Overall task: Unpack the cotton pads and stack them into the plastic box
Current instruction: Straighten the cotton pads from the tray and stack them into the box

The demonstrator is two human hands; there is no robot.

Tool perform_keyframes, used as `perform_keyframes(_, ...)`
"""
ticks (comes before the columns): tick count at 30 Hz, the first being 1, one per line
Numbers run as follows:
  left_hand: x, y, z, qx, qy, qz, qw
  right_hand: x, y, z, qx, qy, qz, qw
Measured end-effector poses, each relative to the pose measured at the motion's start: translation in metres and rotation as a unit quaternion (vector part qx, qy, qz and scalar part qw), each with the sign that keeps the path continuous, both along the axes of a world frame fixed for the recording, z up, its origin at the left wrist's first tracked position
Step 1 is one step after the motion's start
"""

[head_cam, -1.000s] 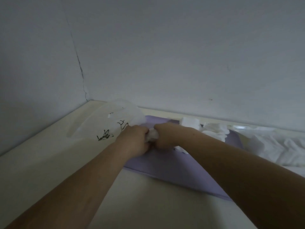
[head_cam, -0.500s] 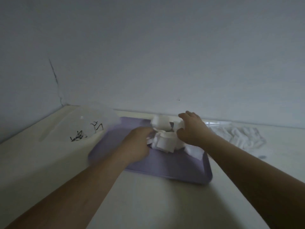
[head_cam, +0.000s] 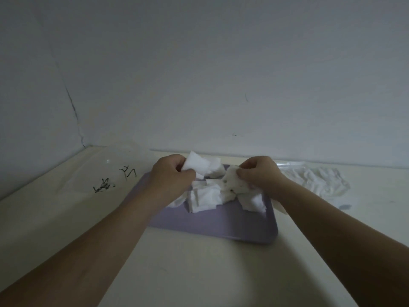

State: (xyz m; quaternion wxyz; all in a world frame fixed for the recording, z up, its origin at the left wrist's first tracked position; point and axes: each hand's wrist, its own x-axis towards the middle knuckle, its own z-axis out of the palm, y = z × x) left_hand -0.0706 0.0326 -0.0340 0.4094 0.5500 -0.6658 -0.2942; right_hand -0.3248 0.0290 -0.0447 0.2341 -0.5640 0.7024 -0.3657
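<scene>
Several white square cotton pads (head_cam: 207, 199) lie in a loose heap on a lilac tray (head_cam: 221, 227). My left hand (head_cam: 171, 177) grips a small bunch of pads (head_cam: 195, 166) just above the heap's far left side. My right hand (head_cam: 257, 173) pinches other pads (head_cam: 232, 183) at the heap's right. A clear plastic bag (head_cam: 110, 173) with black markings lies to the left of the tray. The clear plastic box (head_cam: 290, 164) is only partly visible behind my right hand, by the wall.
A crumpled white cloth (head_cam: 321, 183) lies right of the tray. The cream table (head_cam: 199, 273) meets grey walls at the back and the left. A crack runs down the wall corner at the left.
The view has swung right, bringing the tray to the centre. Both hands rose from the heap, and each now holds pads; half a second ago the right hand lay spread over the pile.
</scene>
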Motion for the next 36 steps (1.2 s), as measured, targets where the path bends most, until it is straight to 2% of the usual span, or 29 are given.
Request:
perform_keyframes(3, -0.014, 0.004, -0.004, 0.056, 0.082, -0.022, 0.995, 0.005, 0.002, -0.006, -0.031, 0.016, -0.023, 0.999)
perform_keyframes(6, -0.026, 0.005, -0.014, 0.074, 0.113, -0.04, 0.99, 0.007, 0.004, -0.013, -0.075, -0.016, -0.045, 0.996)
perform_keyframes(10, -0.039, 0.002, -0.025, 0.114, 0.149, -0.04, 0.981, 0.01, 0.007, -0.025, -0.003, -0.036, 0.02, 0.999)
perform_keyframes(13, -0.048, -0.001, -0.033, 0.116, 0.18, -0.026, 0.976, 0.006, 0.0, -0.032, -0.004, -0.031, 0.024, 0.999)
perform_keyframes(15, -0.051, -0.003, -0.038, 0.11, 0.202, -0.023, 0.973, 0.002, -0.003, -0.036, -0.014, -0.063, 0.021, 0.998)
perform_keyframes(24, -0.053, -0.016, -0.05, 0.115, 0.238, -0.05, 0.963, 0.006, 0.003, -0.026, -0.13, -0.144, -0.01, 0.981)
perform_keyframes(28, -0.051, -0.014, -0.047, 0.121, 0.322, -0.03, 0.938, 0.01, 0.016, -0.015, -0.222, -0.15, -0.044, 0.962)
perform_keyframes(29, -0.05, -0.013, -0.044, 0.125, 0.349, -0.028, 0.928, 0.01, 0.019, -0.012, -0.233, -0.167, -0.046, 0.957)
perform_keyframes(31, -0.048, -0.01, -0.04, 0.128, 0.393, -0.033, 0.91, 0.012, 0.024, -0.006, -0.201, -0.299, -0.031, 0.932)
perform_keyframes(33, -0.046, -0.004, -0.037, 0.121, 0.414, -0.043, 0.901, 0.018, 0.03, 0.0, -0.117, -0.446, 0.015, 0.887)
perform_keyframes(36, -0.048, 0.006, -0.034, 0.112, 0.392, -0.073, 0.91, 0.025, 0.034, 0.001, 0.007, -0.545, 0.083, 0.834)
